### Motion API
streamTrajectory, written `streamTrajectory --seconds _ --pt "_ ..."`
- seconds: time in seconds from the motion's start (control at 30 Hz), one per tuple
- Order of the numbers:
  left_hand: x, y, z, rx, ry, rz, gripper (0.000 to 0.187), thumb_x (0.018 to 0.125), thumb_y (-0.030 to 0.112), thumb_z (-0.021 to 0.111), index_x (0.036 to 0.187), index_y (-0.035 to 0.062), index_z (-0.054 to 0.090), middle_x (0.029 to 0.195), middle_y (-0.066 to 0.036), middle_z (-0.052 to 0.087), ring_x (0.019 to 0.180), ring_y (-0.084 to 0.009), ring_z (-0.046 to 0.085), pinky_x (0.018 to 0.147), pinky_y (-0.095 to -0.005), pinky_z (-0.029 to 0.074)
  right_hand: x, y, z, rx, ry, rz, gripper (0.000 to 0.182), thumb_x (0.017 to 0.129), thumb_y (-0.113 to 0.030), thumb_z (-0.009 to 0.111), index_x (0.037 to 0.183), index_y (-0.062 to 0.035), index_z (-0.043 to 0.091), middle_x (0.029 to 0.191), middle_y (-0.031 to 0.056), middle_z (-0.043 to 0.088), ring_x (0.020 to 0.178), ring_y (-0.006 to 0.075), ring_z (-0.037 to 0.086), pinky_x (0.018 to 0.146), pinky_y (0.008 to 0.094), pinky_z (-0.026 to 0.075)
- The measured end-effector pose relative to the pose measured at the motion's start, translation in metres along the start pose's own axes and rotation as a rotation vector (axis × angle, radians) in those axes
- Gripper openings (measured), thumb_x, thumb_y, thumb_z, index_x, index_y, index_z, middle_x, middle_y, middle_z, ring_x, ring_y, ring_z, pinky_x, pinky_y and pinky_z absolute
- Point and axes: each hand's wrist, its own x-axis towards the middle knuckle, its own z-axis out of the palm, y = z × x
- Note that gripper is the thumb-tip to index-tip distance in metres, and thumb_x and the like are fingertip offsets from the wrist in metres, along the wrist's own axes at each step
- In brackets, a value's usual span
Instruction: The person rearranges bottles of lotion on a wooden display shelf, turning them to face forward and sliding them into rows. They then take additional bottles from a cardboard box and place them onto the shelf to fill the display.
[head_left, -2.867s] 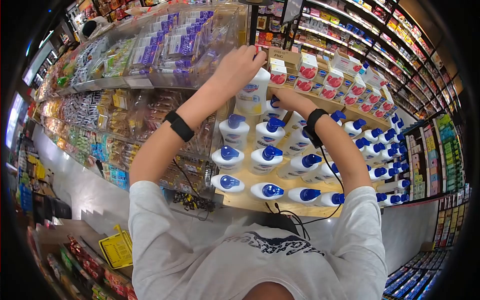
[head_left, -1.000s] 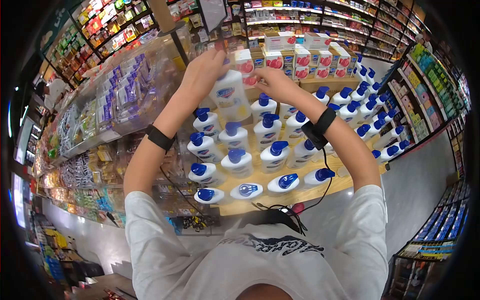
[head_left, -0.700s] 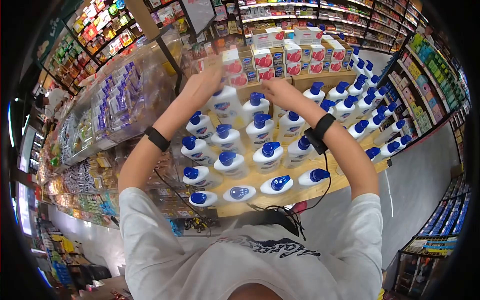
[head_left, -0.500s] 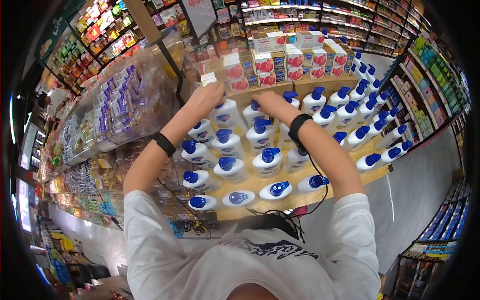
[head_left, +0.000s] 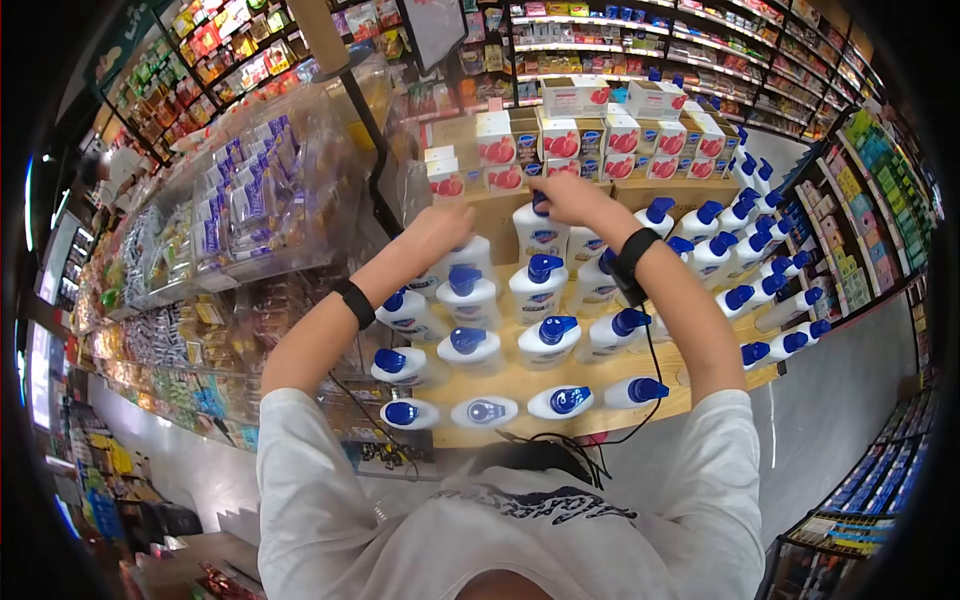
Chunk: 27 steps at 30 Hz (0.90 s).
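Rows of white pump bottles with blue pump heads stand on a wooden display table (head_left: 480, 383). My right hand (head_left: 577, 201) is closed on the blue pump head of a back-row pump bottle (head_left: 541, 236), which stands upright and higher than its neighbours. To its left, my left hand (head_left: 443, 232) is closed around the top of another pump bottle (head_left: 473, 260); the hand hides that bottle's pump head. Just in front of the hands are a pump bottle (head_left: 468, 298) and another pump bottle (head_left: 540, 290). Both wrists wear black bands.
Behind the bottles, boxes with red fruit pictures (head_left: 560, 140) are stacked on brown cartons (head_left: 495, 228). A clear bin of packaged snacks (head_left: 245, 200) stands on the left. A black cable (head_left: 655, 370) hangs from my right wrist. Stocked shelves (head_left: 870, 190) line the right side.
The bottle under my right hand has risen above its neighbours. My left hand and its bottle are lower. The whole view has shifted slightly.
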Motion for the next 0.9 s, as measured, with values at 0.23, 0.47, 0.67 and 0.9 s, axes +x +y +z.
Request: streamTrajectory --seconds 0.23,0.47,0.67,0.9 --pt "0.006 -0.002 0.015 -0.009 -0.014 -0.007 0.019 0.083 0.019 0.058 0.087 0.0013 0.052 0.085 -0.017 0.059 0.082 -0.034 0.062 0.069 -0.0417 0.051 -0.008 0.002 0.01 -0.043 -0.043 -0.066 0.03 0.078 -0.013 0.068 0.105 -0.0049 0.058 0.088 0.0193 0.065 0.088 0.0375 0.063 0.074 0.0476 0.049" --pt "0.015 -0.006 0.022 -0.045 0.014 -0.022 0.025 0.08 0.022 0.063 0.086 0.0013 0.051 0.084 -0.017 0.058 0.084 -0.0348 0.059 0.072 -0.0434 0.048 -0.02 -0.001 0.034 -0.049 0.003 -0.055 0.032 0.078 -0.013 0.065 0.109 -0.0084 0.059 0.088 0.0168 0.065 0.088 0.0374 0.062 0.075 0.0472 0.05" --pt "0.027 -0.007 0.027 -0.071 -0.069 -0.037 0.026 0.08 0.022 0.065 0.089 0.0004 0.053 0.087 -0.017 0.06 0.086 -0.0358 0.059 0.074 -0.0433 0.048 -0.02 -0.003 0.034 -0.165 -0.085 -0.017 0.033 0.081 -0.016 0.067 0.111 -0.005 0.058 0.096 0.0191 0.061 0.09 0.0378 0.061 0.077 0.0453 0.05" --pt "0.018 -0.007 -0.003 -0.146 -0.159 -0.085 0.043 0.074 0.021 0.075 0.105 0.0032 0.052 0.098 -0.018 0.059 0.092 -0.0383 0.06 0.078 -0.0451 0.049 0.006 -0.047 0.033 -0.14 0.03 -0.17 0.029 0.081 -0.019 0.068 0.105 -0.0047 0.059 0.096 0.0186 0.061 0.091 0.0372 0.061 0.077 0.0451 0.05"
